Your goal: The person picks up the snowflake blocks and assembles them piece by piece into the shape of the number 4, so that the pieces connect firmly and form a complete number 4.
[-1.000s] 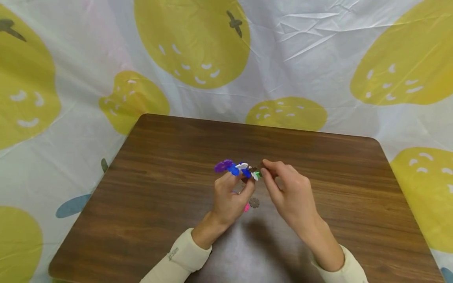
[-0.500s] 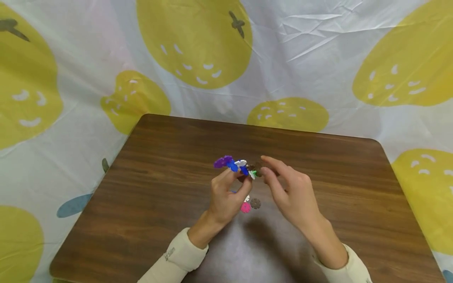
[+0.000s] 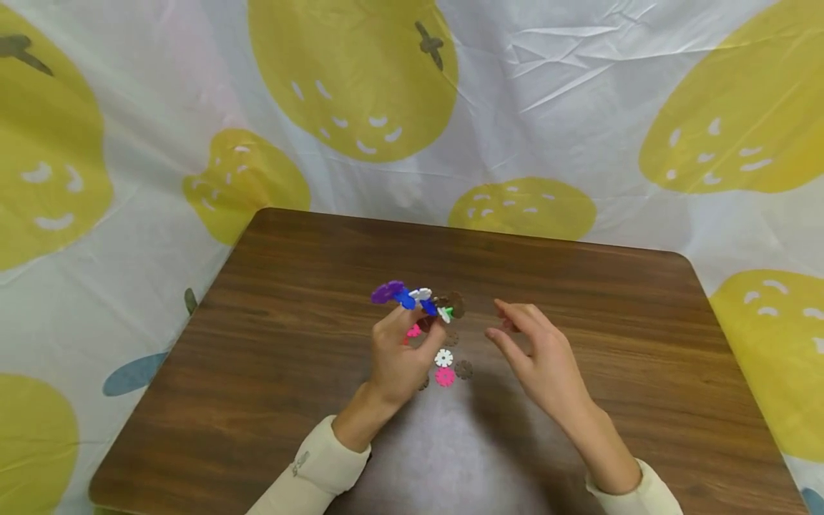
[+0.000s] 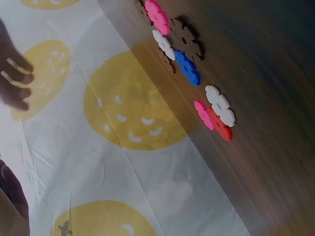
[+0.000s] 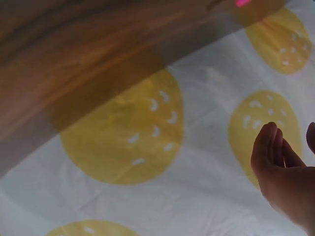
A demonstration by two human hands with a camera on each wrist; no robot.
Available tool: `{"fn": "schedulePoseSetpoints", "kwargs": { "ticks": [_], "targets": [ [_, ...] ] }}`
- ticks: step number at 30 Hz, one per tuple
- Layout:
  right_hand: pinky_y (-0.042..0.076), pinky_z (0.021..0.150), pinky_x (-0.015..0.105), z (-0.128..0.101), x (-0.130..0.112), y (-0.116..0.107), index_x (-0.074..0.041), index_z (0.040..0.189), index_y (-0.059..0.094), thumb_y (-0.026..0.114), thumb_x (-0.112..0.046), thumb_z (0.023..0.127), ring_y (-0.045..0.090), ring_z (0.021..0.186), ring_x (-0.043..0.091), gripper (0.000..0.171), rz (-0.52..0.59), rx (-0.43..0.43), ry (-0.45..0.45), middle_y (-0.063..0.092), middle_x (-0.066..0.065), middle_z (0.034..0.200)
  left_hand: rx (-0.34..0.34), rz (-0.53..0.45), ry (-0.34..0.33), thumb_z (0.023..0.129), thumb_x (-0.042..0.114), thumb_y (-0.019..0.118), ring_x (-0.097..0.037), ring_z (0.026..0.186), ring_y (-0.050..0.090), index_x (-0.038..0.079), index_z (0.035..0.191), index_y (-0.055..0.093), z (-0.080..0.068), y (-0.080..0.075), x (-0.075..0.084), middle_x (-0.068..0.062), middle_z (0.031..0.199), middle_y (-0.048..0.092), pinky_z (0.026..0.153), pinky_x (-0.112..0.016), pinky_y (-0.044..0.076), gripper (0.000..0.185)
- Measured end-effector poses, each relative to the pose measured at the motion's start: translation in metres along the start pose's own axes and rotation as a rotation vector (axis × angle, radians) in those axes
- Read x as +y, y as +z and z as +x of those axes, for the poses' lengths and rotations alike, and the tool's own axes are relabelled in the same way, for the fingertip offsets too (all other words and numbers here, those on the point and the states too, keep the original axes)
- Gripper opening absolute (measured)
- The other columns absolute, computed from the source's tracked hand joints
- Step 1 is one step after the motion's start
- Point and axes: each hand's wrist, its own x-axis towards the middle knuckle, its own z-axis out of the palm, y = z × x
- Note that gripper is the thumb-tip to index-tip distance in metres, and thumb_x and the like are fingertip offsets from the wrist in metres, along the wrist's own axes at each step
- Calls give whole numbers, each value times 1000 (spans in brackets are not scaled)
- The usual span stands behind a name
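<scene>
Multicoloured disc chain (image 3: 420, 294), seemingly interlocked, held aloft; loose notched discs (image 3: 444, 371) flat below.

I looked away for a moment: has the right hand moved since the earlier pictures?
Yes. In the head view, the right hand has shifted right over the table, toward its right edge.

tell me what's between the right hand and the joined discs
Nothing but a bare gap: in the head view, only tabletop shows between the right hand and the joined discs.

Free air parts the right grip (image 3: 546, 354) from the linked discs (image 3: 421, 294); loose discs (image 3: 440, 377) clutter the table (image 3: 618, 336) below.
</scene>
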Motion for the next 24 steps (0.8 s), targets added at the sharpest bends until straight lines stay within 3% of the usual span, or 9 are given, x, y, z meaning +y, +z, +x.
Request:
{"fn": "schedulePoseSetpoints", "kwargs": {
  "ticks": [4, 6, 16, 20, 24],
  "targets": [
    [57, 91, 44, -3, 18, 17, 0, 134, 66, 81, -16, 89, 69, 106, 26, 49, -7, -51, 25, 72, 10, 120, -6, 15, -16, 82, -10, 68, -22, 69, 67, 0, 91, 72, 0, -1, 1, -14, 82, 72, 65, -23, 59, 14],
    [57, 94, 49, -4, 26, 27, 3, 134, 64, 80, -16, 90, 69, 109, 30, 51, -9, -80, 33, 71, 13, 120, -8, 13, -17, 82, -10, 68, -22, 69, 67, 0, 91, 72, 0, -2, 1, -14, 83, 72, 65, -23, 59, 14],
    [52, 104, 55, -3, 51, 70, 7, 138, 58, 79, -20, 92, 64, 121, 39, 57, -52, -247, 115, 68, 23, 128, -9, 25, 9, 80, -11, 69, -22, 68, 68, 1, 93, 72, -3, -3, 1, -14, 81, 71, 65, -23, 60, 17],
    [51, 106, 55, 0, 53, 81, 6, 134, 62, 79, -16, 91, 63, 123, 40, 51, -72, -278, 109, 67, 23, 129, -14, 33, 7, 82, -9, 69, -23, 69, 68, 1, 94, 72, -3, -3, 2, -14, 82, 72, 66, -23, 60, 16],
    [53, 101, 53, 3, 54, 89, 5, 121, 70, 79, -10, 89, 66, 114, 39, 37, -91, -278, 66, 69, 20, 118, -13, 38, 13, 82, -9, 69, -23, 70, 69, 0, 95, 72, -3, -4, 4, -15, 83, 72, 67, -23, 60, 16]
  ]
}}
